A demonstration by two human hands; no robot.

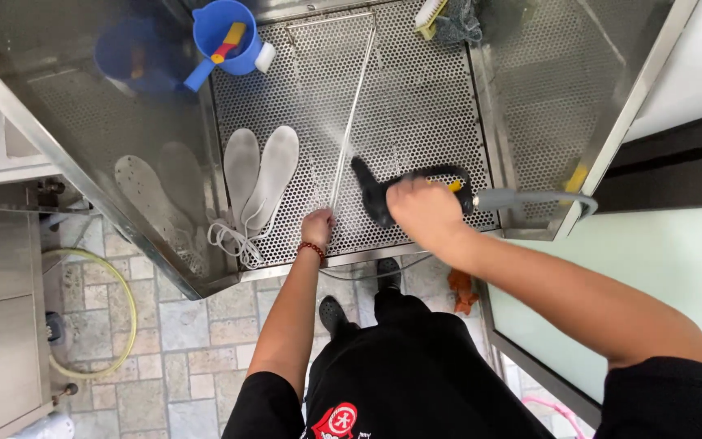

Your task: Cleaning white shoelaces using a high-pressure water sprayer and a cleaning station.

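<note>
My right hand (422, 210) grips a black spray gun (377, 193) with a grey hose (530, 197) leading off to the right. Water sprays from the nozzle toward the upper left. My left hand (317, 228), with a red bead bracelet at the wrist, holds the near end of a thin metal rod frame (349, 122) that lies on the perforated steel wash tray (416, 97). Two white shoe insoles (260, 175) lie side by side left of my left hand, with white laces (229, 238) bunched at their near end.
A blue jug (223, 36) with a yellow-and-red tool in it stands at the tray's far left corner. A scrub brush (430, 15) lies at the far edge. Steel side walls enclose the tray. A yellow-green hose (127, 309) loops on the tiled floor at left.
</note>
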